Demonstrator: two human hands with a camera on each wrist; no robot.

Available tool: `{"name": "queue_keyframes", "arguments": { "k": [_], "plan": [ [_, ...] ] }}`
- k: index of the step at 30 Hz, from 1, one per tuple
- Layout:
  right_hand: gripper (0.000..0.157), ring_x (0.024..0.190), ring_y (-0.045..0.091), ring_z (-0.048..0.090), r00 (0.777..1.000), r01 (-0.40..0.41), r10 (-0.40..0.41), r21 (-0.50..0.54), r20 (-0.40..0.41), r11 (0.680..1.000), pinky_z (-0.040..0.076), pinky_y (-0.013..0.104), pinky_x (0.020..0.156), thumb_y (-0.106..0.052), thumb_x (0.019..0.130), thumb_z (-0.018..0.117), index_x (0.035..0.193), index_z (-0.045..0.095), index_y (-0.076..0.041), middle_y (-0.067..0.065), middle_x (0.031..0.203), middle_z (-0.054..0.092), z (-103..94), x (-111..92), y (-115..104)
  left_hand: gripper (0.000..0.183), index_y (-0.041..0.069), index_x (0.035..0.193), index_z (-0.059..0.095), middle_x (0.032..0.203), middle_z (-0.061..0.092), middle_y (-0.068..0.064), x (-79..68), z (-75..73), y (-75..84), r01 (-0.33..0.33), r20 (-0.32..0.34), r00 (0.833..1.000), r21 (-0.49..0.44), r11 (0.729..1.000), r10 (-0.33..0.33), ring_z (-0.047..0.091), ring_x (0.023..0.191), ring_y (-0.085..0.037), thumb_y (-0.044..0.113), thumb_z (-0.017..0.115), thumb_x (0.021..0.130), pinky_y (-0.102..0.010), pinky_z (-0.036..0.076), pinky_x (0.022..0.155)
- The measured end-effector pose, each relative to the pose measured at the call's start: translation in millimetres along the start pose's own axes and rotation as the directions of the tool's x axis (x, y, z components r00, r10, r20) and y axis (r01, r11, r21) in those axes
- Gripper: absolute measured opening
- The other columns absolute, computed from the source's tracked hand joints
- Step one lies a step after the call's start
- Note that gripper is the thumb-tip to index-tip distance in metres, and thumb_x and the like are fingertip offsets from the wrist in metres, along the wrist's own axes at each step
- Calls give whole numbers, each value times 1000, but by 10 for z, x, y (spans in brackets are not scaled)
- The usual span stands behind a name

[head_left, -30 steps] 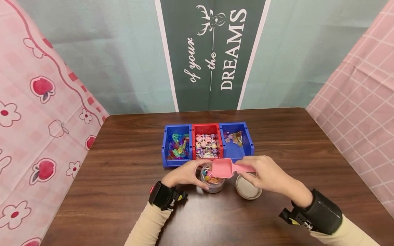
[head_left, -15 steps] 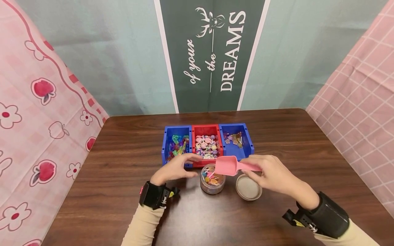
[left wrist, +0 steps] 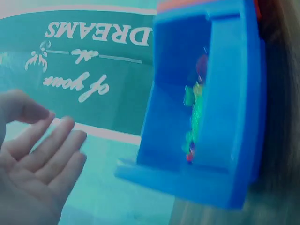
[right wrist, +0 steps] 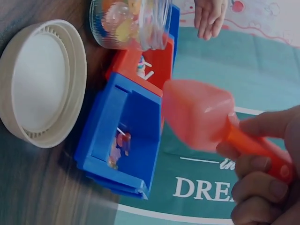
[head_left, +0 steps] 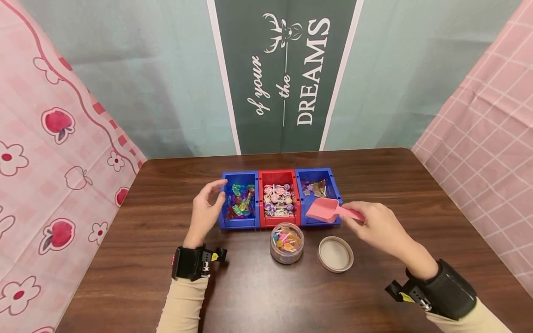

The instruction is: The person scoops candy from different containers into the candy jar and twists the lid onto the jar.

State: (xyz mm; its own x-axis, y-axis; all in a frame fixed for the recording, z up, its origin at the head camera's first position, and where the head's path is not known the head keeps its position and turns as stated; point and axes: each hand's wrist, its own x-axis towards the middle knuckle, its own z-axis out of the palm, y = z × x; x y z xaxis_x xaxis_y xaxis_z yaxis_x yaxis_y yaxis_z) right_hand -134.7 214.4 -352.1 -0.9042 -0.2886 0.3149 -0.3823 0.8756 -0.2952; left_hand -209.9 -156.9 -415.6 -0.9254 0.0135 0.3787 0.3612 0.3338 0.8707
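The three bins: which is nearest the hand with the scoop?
The rightmost blue bin: the right hand holds the pink scoop near its front, while the red bin and leftmost blue bin lie farther left.

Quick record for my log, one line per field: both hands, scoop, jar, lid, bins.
Left hand: beside left blue bin, holding nothing
Right hand: grips pink scoop by its handle
Scoop: nothing visible in its bowl
Jar: uncovered, colorful pieces inside, in front of red bin
Lid: on table, right of jar
Bins: left blue, red, right blue, in a row, small pieces in each
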Motion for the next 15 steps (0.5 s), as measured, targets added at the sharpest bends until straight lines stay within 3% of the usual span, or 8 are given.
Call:
{"name": "queue_keyframes", "arguments": {
  "k": [3,7,12,15],
  "plan": [
    [21,54,8,35,998,-63,63,-10,21,998,25,21,51,-20,85,70,98,72,-4,-5,57,44,41,26,10,33,-2,125,59,130,61,-21,3,-12,-47,55,-77,996,50,997,-51,56,125,-34,0,54,93,-48,44,110],
    [16,51,10,33,993,-118,119,-21,24,993,22,22,49,-19,85,69,90,69,-4,-5,53,37,103,66,2,36,-2,131,54,134,58,-23,4,-3,-101,177,-117,979,79,981,-168,54,127,-36,4,52,95,-49,44,109],
    [13,50,13,36,985,-171,172,-31,10,985,22,24,46,-17,85,65,83,66,-4,-3,53,38,153,126,-34,42,-2,139,45,141,51,-24,18,25,-163,331,-78,942,46,943,-327,50,132,-36,12,48,100,-47,41,112],
    [18,51,16,40,976,-215,216,-45,14,976,23,26,45,-20,87,63,86,67,-2,-1,54,41,188,164,-52,44,-2,142,42,144,48,-23,30,46,-187,384,-32,923,46,922,-382,48,135,-36,16,45,102,-46,40,113]
  ]
}}
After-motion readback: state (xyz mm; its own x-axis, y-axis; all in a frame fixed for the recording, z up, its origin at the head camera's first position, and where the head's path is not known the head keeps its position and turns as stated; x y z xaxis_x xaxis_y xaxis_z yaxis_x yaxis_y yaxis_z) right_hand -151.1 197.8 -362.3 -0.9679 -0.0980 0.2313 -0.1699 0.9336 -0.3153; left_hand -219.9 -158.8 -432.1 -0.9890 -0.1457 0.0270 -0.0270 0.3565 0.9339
